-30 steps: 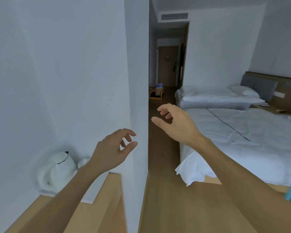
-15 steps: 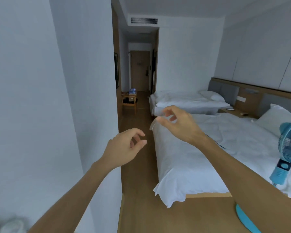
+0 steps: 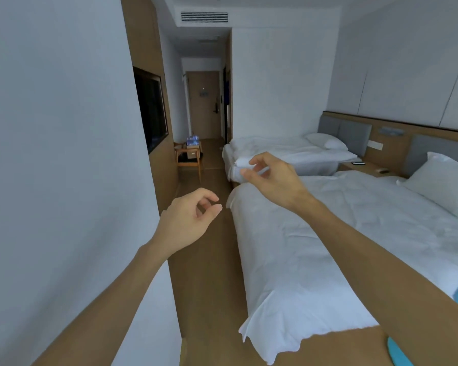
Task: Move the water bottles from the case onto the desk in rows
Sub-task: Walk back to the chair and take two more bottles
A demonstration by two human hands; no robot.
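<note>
A case of water bottles [image 3: 192, 140] in blue-tinted wrap sits far down the room on a small wooden stand [image 3: 188, 161] by the left wall. My left hand [image 3: 188, 220] is held out in front of me with loosely curled fingers and holds nothing. My right hand [image 3: 271, 178] is raised a little higher and further right, above the near bed's corner, fingers also loosely curled and empty. Both hands are far from the case. No desk is in view.
A white wall [image 3: 64, 180] and wood panel with a dark screen [image 3: 151, 109] run along the left. Two white beds [image 3: 341, 233] fill the right. A wood-floor aisle [image 3: 209, 260] leads to the door [image 3: 204, 104]. A blue fan base [image 3: 398, 352] shows at bottom right.
The view has swung right and forward, away from the desk with the white kettle, which is now out of sight. The aisle and the far case are now in view. Both hands stay empty.
</note>
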